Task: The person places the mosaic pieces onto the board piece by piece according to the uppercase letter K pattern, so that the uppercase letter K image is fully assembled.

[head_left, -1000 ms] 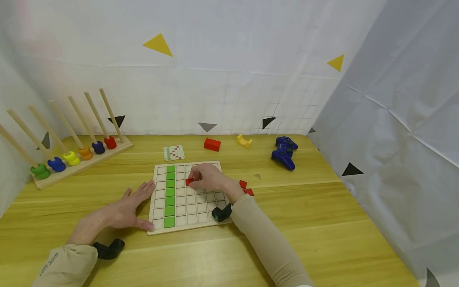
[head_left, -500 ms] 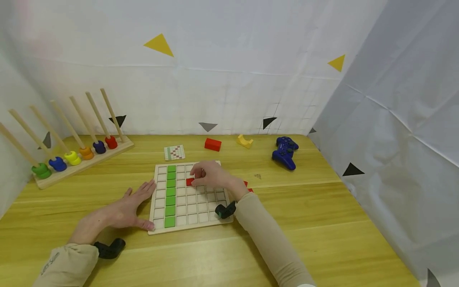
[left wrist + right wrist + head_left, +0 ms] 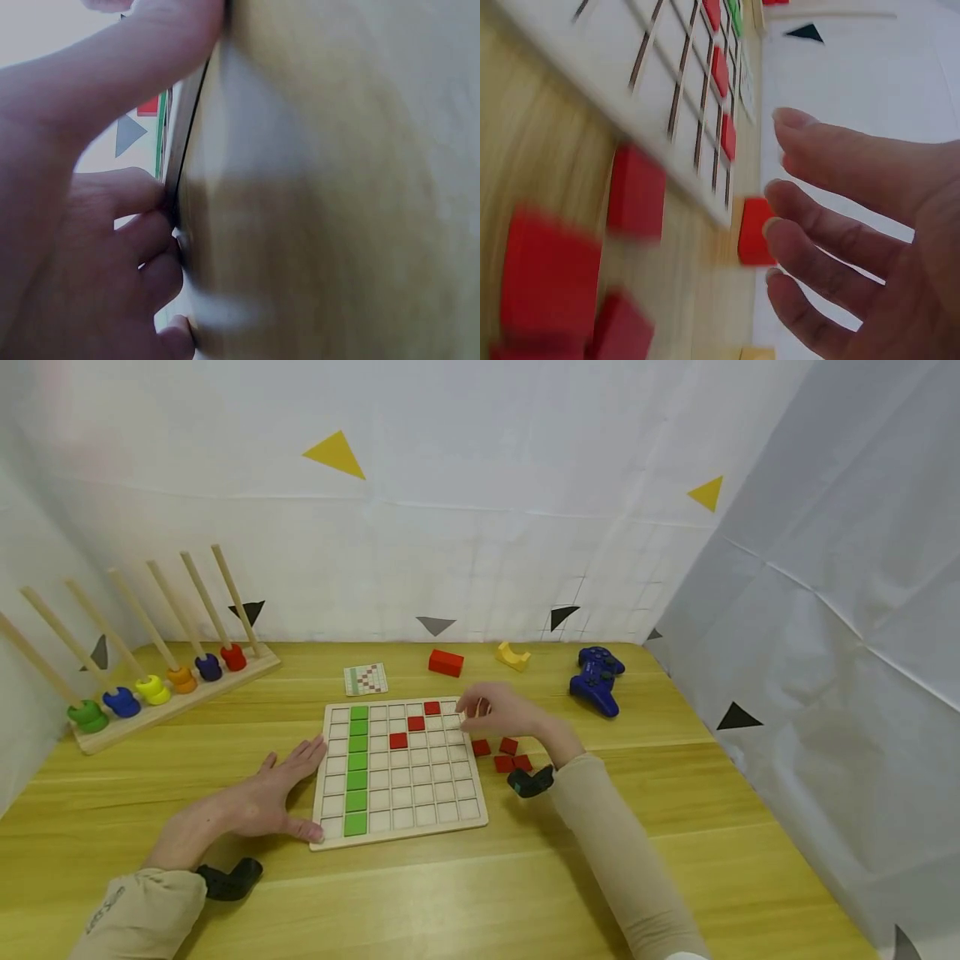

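Observation:
A wooden grid board (image 3: 318, 793) lies on the table, with a column of green tiles (image 3: 357, 761) near its left side. Three red tiles (image 3: 398, 741) sit in its cells on a diagonal. My left hand (image 3: 258, 802) rests flat beside the board, its thumb and fingertips against the left edge. Over the board's upper right corner, my right hand (image 3: 504, 710) is raised with nothing between its fingers; the right wrist view shows thumb and fingers (image 3: 810, 262) apart. Just below it, several loose red tiles (image 3: 503, 764) lie on the table to the right of the board.
A small pattern card (image 3: 365, 679) lies behind the board. Farther back are a red block (image 3: 446, 663) and a yellow arch block (image 3: 513, 657). A blue game controller (image 3: 597, 681) lies at the right. The wooden peg stand (image 3: 180, 702) with coloured beads occupies the left.
My right hand has let go of the red tile in the third row and moved right, off the middle of the board. The left hand has stayed in place.

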Demonstrator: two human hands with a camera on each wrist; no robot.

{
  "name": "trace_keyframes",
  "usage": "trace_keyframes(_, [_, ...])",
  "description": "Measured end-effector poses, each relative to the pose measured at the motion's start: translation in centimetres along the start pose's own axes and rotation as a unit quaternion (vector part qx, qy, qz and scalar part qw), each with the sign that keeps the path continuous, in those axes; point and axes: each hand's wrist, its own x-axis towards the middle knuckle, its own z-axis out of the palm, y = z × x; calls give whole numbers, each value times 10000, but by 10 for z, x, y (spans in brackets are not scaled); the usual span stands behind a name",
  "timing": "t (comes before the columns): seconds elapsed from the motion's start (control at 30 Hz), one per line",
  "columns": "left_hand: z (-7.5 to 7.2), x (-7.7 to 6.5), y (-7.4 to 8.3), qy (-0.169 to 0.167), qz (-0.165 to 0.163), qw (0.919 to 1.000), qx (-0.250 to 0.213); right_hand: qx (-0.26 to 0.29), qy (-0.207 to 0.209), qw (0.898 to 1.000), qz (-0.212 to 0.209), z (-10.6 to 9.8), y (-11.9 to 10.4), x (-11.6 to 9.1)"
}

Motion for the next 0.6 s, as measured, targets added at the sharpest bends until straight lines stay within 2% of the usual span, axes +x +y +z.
trace_keyframes(0.13, [-1,0,0,10,40,10000,3,52,-27,10000,-42,-10,18,-17])
trace_keyframes(0.37, [0,1,1,-19,45,10000,3,213,-78,9988,441,-18,49,-45])
trace_keyframes(0.6, [-1,1,1,-29,46,10000,-11,233,-27,9971,725,-15,72,-56])
